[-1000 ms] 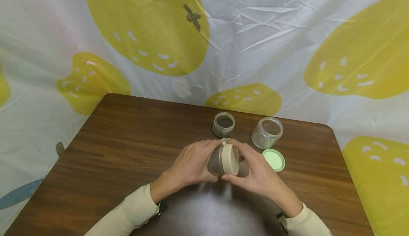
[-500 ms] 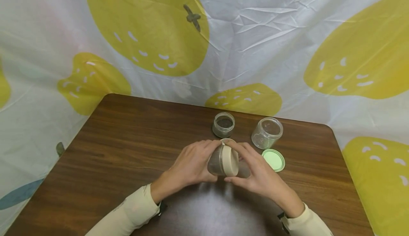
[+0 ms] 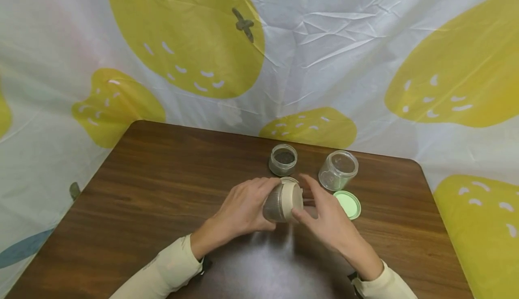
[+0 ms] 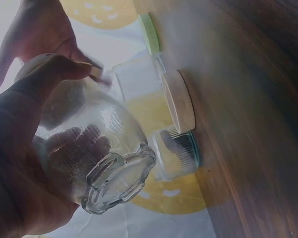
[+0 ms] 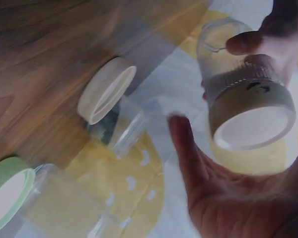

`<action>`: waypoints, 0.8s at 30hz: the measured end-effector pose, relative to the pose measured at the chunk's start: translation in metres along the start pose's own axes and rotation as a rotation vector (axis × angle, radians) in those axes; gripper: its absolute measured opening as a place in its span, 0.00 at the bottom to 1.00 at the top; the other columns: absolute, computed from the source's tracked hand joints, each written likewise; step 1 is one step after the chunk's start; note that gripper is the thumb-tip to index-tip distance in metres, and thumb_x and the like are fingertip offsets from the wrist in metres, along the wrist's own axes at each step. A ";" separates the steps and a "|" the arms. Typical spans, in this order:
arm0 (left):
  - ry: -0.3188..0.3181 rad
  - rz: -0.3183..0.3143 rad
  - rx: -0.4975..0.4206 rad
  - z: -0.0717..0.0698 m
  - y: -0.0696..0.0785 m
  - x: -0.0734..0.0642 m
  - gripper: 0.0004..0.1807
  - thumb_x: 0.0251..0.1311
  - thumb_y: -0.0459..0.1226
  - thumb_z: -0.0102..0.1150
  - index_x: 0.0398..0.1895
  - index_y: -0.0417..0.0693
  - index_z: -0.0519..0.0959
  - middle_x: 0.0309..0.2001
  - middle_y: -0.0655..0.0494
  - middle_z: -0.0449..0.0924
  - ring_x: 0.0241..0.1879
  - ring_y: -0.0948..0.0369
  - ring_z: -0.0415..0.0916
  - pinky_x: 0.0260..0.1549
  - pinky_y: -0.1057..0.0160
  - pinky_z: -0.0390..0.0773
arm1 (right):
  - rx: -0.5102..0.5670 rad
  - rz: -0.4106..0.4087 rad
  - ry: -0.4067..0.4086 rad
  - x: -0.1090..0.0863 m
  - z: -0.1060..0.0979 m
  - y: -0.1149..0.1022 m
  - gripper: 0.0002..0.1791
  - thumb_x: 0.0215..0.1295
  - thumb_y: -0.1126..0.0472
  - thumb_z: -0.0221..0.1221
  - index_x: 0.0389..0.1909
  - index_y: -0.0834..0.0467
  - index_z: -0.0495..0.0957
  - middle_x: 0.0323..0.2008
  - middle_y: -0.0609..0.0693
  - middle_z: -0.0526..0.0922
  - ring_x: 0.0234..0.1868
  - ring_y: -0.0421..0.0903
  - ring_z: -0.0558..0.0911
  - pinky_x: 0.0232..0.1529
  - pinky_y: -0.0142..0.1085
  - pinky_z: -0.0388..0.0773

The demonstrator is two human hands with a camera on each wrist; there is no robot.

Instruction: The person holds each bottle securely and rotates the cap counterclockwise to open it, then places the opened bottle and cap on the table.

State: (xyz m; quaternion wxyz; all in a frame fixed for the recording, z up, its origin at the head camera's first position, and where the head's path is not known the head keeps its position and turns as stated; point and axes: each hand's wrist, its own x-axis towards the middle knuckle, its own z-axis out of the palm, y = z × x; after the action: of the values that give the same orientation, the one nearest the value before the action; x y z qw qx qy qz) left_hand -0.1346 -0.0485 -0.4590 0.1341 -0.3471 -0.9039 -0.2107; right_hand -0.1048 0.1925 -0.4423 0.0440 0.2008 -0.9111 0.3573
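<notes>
My left hand (image 3: 243, 204) grips a clear ribbed glass jar (image 3: 273, 205), tipped on its side above the table with its base toward the left palm. A beige lid (image 5: 253, 116) sits on the jar's mouth, facing right, with a dark mark on its rim in the right wrist view. The left wrist view shows the jar's thick scalloped glass base (image 4: 120, 178). Beside the lid is my right hand (image 3: 330, 218), its fingers spread; in the right wrist view a gap shows between that hand and the lid.
Behind the hands, a second beige lid (image 4: 179, 101) lies on the wooden table (image 3: 182, 168). Farther back stand a small open jar (image 3: 283, 160) with dark contents and a larger clear open jar (image 3: 338, 170). A pale green lid (image 3: 348, 204) lies in front of the larger jar.
My right hand's fingers have come off the beige lid and spread apart, the hand shifting slightly right. My left hand keeps its grip on the jar in the same place.
</notes>
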 end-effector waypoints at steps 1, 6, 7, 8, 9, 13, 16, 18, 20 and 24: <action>0.001 0.002 -0.001 0.000 0.000 0.000 0.50 0.30 0.49 0.85 0.65 0.51 0.75 0.50 0.58 0.86 0.44 0.61 0.83 0.44 0.60 0.85 | -0.012 0.057 0.015 0.000 0.000 -0.003 0.32 0.72 0.46 0.64 0.71 0.58 0.73 0.54 0.53 0.90 0.49 0.47 0.91 0.50 0.46 0.88; 0.005 0.010 -0.004 -0.001 0.003 0.001 0.49 0.30 0.49 0.85 0.64 0.51 0.76 0.51 0.58 0.87 0.46 0.61 0.84 0.45 0.60 0.85 | -0.089 0.277 0.022 0.003 -0.004 -0.015 0.27 0.77 0.34 0.53 0.30 0.49 0.86 0.20 0.40 0.86 0.22 0.36 0.82 0.28 0.35 0.78; 0.005 0.012 -0.003 -0.001 0.003 0.001 0.49 0.30 0.49 0.85 0.64 0.51 0.76 0.52 0.58 0.87 0.47 0.61 0.84 0.46 0.60 0.85 | -0.101 0.293 0.014 0.004 -0.005 -0.016 0.30 0.77 0.34 0.52 0.24 0.49 0.84 0.16 0.39 0.82 0.20 0.37 0.79 0.26 0.35 0.76; 0.006 0.014 0.000 -0.001 0.004 0.001 0.49 0.30 0.49 0.85 0.64 0.51 0.76 0.52 0.58 0.87 0.47 0.61 0.84 0.47 0.60 0.85 | -0.108 0.306 0.005 0.004 -0.005 -0.018 0.32 0.78 0.33 0.50 0.19 0.48 0.82 0.12 0.39 0.79 0.17 0.37 0.77 0.24 0.35 0.73; 0.006 0.015 0.004 -0.001 0.004 0.002 0.50 0.30 0.49 0.85 0.65 0.51 0.76 0.53 0.58 0.87 0.48 0.61 0.84 0.48 0.61 0.85 | -0.113 0.317 -0.004 0.004 -0.005 -0.019 0.34 0.78 0.32 0.49 0.15 0.47 0.80 0.10 0.38 0.77 0.16 0.38 0.76 0.24 0.35 0.72; 0.032 0.034 0.037 -0.001 0.005 0.001 0.50 0.29 0.49 0.86 0.65 0.50 0.76 0.55 0.58 0.87 0.52 0.61 0.84 0.51 0.60 0.85 | -0.129 0.347 -0.019 0.006 -0.005 -0.022 0.40 0.79 0.29 0.45 0.09 0.47 0.77 0.06 0.37 0.74 0.14 0.39 0.75 0.25 0.36 0.73; 0.062 0.054 0.065 0.000 0.006 0.001 0.51 0.29 0.48 0.86 0.65 0.49 0.76 0.56 0.58 0.86 0.53 0.60 0.84 0.52 0.59 0.85 | -0.133 0.374 -0.035 0.008 -0.004 -0.022 0.41 0.77 0.27 0.45 0.09 0.47 0.77 0.05 0.38 0.74 0.12 0.39 0.76 0.23 0.37 0.73; 0.076 0.063 0.077 0.000 0.006 0.001 0.51 0.29 0.48 0.86 0.65 0.48 0.76 0.56 0.57 0.86 0.54 0.59 0.84 0.52 0.59 0.85 | -0.136 0.387 -0.044 0.008 -0.003 -0.023 0.41 0.76 0.26 0.45 0.09 0.48 0.76 0.05 0.39 0.74 0.10 0.39 0.76 0.22 0.37 0.73; 0.084 0.069 0.084 0.000 0.006 0.001 0.52 0.29 0.48 0.86 0.66 0.47 0.76 0.56 0.57 0.86 0.53 0.59 0.84 0.52 0.59 0.85 | -0.138 0.396 -0.047 0.009 -0.002 -0.023 0.41 0.75 0.25 0.45 0.09 0.48 0.75 0.05 0.39 0.74 0.10 0.40 0.76 0.21 0.38 0.72; 0.083 0.070 0.088 0.000 0.006 0.001 0.52 0.29 0.49 0.86 0.66 0.48 0.76 0.56 0.57 0.86 0.53 0.59 0.85 0.52 0.60 0.85 | -0.160 0.378 -0.039 0.010 -0.002 -0.024 0.41 0.75 0.25 0.46 0.08 0.48 0.72 0.06 0.39 0.72 0.13 0.41 0.74 0.21 0.38 0.69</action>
State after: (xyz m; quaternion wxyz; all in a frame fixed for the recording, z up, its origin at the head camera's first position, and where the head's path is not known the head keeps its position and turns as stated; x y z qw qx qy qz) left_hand -0.1311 -0.0441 -0.4573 0.1939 -0.3630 -0.8934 -0.1800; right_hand -0.1044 0.1748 -0.4232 -0.0259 0.0289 -0.9587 0.2819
